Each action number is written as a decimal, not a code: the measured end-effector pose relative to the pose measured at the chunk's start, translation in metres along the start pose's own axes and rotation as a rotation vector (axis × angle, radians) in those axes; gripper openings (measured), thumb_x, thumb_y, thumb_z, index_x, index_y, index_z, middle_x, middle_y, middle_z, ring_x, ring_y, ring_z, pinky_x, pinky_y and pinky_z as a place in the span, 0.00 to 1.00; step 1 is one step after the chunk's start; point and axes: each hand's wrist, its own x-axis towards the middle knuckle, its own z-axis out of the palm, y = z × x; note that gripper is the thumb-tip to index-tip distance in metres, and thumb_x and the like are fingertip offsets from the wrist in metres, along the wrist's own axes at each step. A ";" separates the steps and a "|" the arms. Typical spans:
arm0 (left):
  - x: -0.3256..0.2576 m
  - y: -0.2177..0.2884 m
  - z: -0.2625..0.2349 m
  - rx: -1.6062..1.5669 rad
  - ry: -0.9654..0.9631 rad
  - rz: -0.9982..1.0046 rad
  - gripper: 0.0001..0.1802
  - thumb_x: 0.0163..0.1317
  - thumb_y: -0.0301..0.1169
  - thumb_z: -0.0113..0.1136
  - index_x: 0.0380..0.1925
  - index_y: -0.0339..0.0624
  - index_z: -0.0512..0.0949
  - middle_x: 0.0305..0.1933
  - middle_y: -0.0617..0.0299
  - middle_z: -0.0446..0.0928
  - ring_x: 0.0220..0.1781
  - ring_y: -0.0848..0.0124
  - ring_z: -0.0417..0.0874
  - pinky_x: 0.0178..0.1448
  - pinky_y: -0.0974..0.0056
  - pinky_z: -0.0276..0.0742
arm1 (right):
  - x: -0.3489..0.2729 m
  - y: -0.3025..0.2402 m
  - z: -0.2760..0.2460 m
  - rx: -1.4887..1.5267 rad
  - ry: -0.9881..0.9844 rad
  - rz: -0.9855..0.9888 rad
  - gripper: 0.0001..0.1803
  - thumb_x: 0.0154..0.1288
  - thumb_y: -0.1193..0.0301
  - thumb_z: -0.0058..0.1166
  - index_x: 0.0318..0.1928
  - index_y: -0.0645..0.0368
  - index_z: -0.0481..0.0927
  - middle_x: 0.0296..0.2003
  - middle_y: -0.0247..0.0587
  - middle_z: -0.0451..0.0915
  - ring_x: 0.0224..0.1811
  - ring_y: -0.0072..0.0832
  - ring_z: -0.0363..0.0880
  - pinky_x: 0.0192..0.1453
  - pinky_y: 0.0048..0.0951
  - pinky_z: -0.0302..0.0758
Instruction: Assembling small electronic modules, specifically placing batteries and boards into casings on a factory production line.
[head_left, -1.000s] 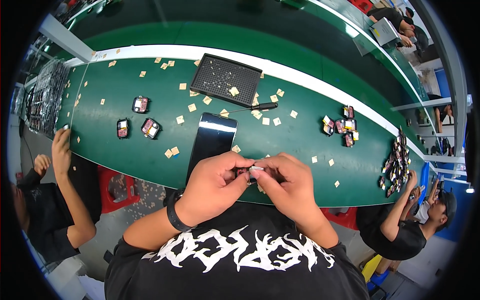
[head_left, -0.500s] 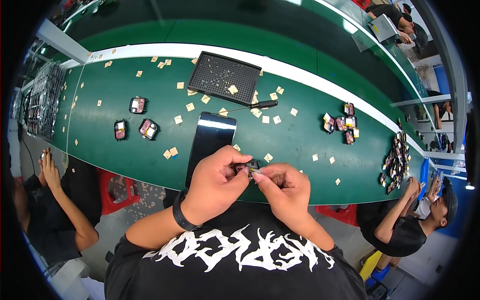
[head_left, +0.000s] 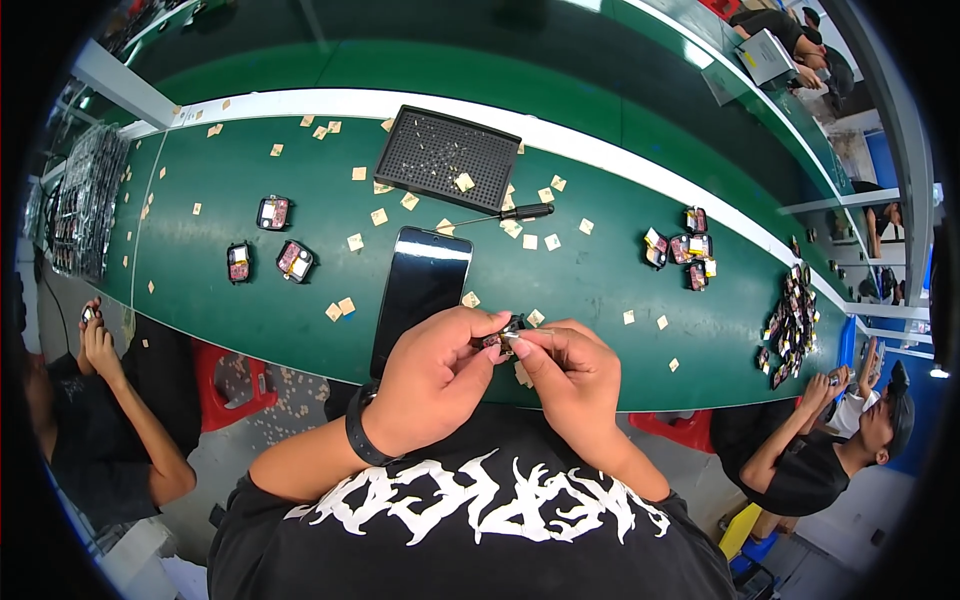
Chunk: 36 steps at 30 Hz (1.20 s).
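Small black device [head_left: 513, 325]: above near edge of table [head_left: 570, 290], pinched by fingers of left hand [head_left: 435, 365] and right hand [head_left: 575, 378]. Phone [head_left: 425, 280]: beyond left hand, partly hidden by it. Screwdriver [head_left: 528, 212], black tray [head_left: 436, 198]: far side. Paper squares [head_left: 378, 216]: scattered. Similar devices [head_left: 295, 260]: three, left; cluster [head_left: 690, 248], heap [head_left: 790, 325], right.

You hold a small black-cased device [head_left: 503, 334] with a reddish inside showing, partly hidden by your fingers. It sits between your left hand [head_left: 436, 366] and right hand [head_left: 574, 372], above the table's [head_left: 580, 290] near edge; a pale piece shows at your right fingertips.
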 end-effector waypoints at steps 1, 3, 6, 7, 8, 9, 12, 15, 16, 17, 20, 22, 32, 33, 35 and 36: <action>0.000 0.000 -0.001 0.001 -0.002 0.000 0.18 0.73 0.12 0.48 0.61 0.29 0.73 0.54 0.55 0.77 0.56 0.73 0.81 0.63 0.66 0.79 | 0.001 0.000 0.000 -0.019 0.003 -0.004 0.05 0.65 0.76 0.70 0.40 0.65 0.89 0.36 0.36 0.83 0.31 0.16 0.76 0.33 0.19 0.70; 0.000 0.001 -0.002 -0.039 -0.035 0.040 0.19 0.73 0.11 0.48 0.61 0.29 0.73 0.55 0.53 0.77 0.56 0.71 0.82 0.63 0.64 0.80 | 0.000 0.005 -0.003 0.041 0.003 0.032 0.05 0.65 0.79 0.69 0.40 0.66 0.86 0.36 0.36 0.81 0.32 0.17 0.78 0.34 0.19 0.73; -0.002 0.004 -0.001 -0.050 -0.067 0.065 0.19 0.71 0.10 0.49 0.60 0.29 0.74 0.55 0.52 0.77 0.57 0.70 0.82 0.62 0.64 0.81 | 0.002 0.005 -0.004 0.201 -0.008 0.124 0.08 0.64 0.83 0.69 0.40 0.67 0.81 0.36 0.34 0.79 0.34 0.18 0.81 0.35 0.19 0.76; -0.002 0.004 -0.002 -0.050 -0.070 0.066 0.19 0.71 0.10 0.49 0.60 0.29 0.74 0.55 0.52 0.77 0.57 0.70 0.82 0.62 0.64 0.81 | 0.003 0.005 -0.004 0.302 -0.018 0.180 0.10 0.63 0.84 0.69 0.40 0.65 0.79 0.36 0.33 0.78 0.34 0.18 0.81 0.35 0.19 0.77; -0.002 0.004 -0.002 -0.050 -0.070 0.073 0.20 0.71 0.10 0.49 0.61 0.29 0.74 0.56 0.52 0.77 0.58 0.69 0.82 0.62 0.64 0.81 | 0.004 0.005 -0.004 0.303 -0.016 0.179 0.10 0.63 0.84 0.69 0.40 0.65 0.79 0.36 0.33 0.78 0.34 0.18 0.81 0.35 0.19 0.77; -0.002 0.005 -0.002 -0.050 -0.071 0.082 0.21 0.70 0.09 0.49 0.61 0.30 0.74 0.56 0.51 0.77 0.58 0.69 0.83 0.62 0.64 0.81 | 0.005 0.006 -0.003 0.338 -0.044 0.165 0.10 0.65 0.82 0.69 0.41 0.66 0.79 0.36 0.33 0.79 0.33 0.14 0.78 0.33 0.17 0.74; 0.001 0.000 0.006 -0.132 0.038 0.154 0.18 0.68 0.14 0.57 0.58 0.31 0.77 0.47 0.55 0.82 0.41 0.79 0.84 0.40 0.72 0.80 | 0.007 0.008 -0.004 0.369 -0.097 0.183 0.10 0.67 0.79 0.68 0.44 0.66 0.79 0.37 0.32 0.79 0.32 0.11 0.76 0.33 0.17 0.73; 0.003 0.014 0.000 0.022 -0.047 -0.013 0.18 0.71 0.14 0.54 0.60 0.30 0.74 0.50 0.55 0.80 0.47 0.71 0.87 0.53 0.68 0.84 | 0.008 -0.001 -0.006 0.472 -0.147 0.297 0.10 0.70 0.79 0.65 0.47 0.65 0.78 0.35 0.31 0.79 0.32 0.11 0.76 0.33 0.17 0.73; 0.005 0.017 -0.001 0.024 -0.047 -0.013 0.18 0.71 0.14 0.54 0.60 0.30 0.74 0.50 0.55 0.80 0.47 0.71 0.87 0.53 0.68 0.84 | 0.009 -0.003 -0.006 0.577 -0.173 0.379 0.10 0.71 0.78 0.63 0.49 0.64 0.77 0.34 0.31 0.80 0.32 0.10 0.75 0.33 0.16 0.72; 0.006 0.021 -0.002 0.069 -0.068 -0.037 0.17 0.72 0.16 0.55 0.59 0.30 0.74 0.46 0.56 0.81 0.42 0.73 0.87 0.46 0.70 0.84 | 0.008 -0.003 -0.008 0.579 -0.176 0.381 0.10 0.71 0.78 0.63 0.49 0.64 0.77 0.34 0.31 0.80 0.32 0.10 0.75 0.33 0.16 0.72; 0.007 0.028 -0.003 0.076 -0.083 -0.110 0.15 0.72 0.20 0.56 0.56 0.31 0.76 0.38 0.59 0.83 0.32 0.74 0.86 0.36 0.70 0.82 | 0.006 -0.002 -0.013 0.507 -0.248 0.429 0.08 0.73 0.78 0.61 0.49 0.64 0.78 0.33 0.29 0.80 0.30 0.09 0.73 0.31 0.16 0.69; 0.007 0.033 -0.006 0.039 -0.078 -0.159 0.13 0.71 0.22 0.56 0.54 0.31 0.77 0.33 0.59 0.84 0.27 0.74 0.86 0.32 0.69 0.80 | 0.003 -0.003 -0.013 0.470 -0.246 0.311 0.09 0.73 0.78 0.61 0.50 0.63 0.78 0.33 0.29 0.80 0.27 0.08 0.71 0.28 0.15 0.64; 0.009 0.050 -0.011 0.048 -0.217 -0.131 0.17 0.76 0.22 0.51 0.61 0.29 0.76 0.36 0.58 0.84 0.31 0.74 0.86 0.35 0.70 0.83 | 0.004 -0.017 -0.035 -0.143 -0.199 -0.374 0.15 0.61 0.81 0.68 0.49 0.61 0.84 0.35 0.37 0.84 0.27 0.17 0.80 0.26 0.22 0.74; 0.009 0.052 -0.012 0.059 -0.236 -0.086 0.18 0.76 0.22 0.50 0.62 0.28 0.76 0.36 0.57 0.84 0.31 0.73 0.87 0.37 0.69 0.84 | 0.005 -0.018 -0.037 -0.249 -0.199 -0.473 0.15 0.58 0.81 0.69 0.46 0.60 0.85 0.35 0.36 0.84 0.28 0.21 0.82 0.27 0.24 0.76; 0.008 0.052 -0.011 0.080 -0.249 -0.045 0.18 0.76 0.21 0.49 0.62 0.29 0.76 0.36 0.57 0.84 0.31 0.72 0.87 0.38 0.68 0.84 | 0.005 -0.021 -0.040 -0.353 -0.198 -0.570 0.15 0.54 0.81 0.70 0.44 0.59 0.86 0.35 0.36 0.85 0.29 0.26 0.84 0.28 0.26 0.79; 0.007 0.052 -0.011 0.101 -0.261 0.001 0.18 0.76 0.21 0.48 0.62 0.29 0.76 0.36 0.56 0.84 0.31 0.71 0.88 0.39 0.67 0.84 | 0.006 -0.023 -0.041 -0.413 -0.204 -0.626 0.16 0.52 0.80 0.71 0.44 0.58 0.87 0.35 0.34 0.85 0.29 0.27 0.84 0.27 0.27 0.78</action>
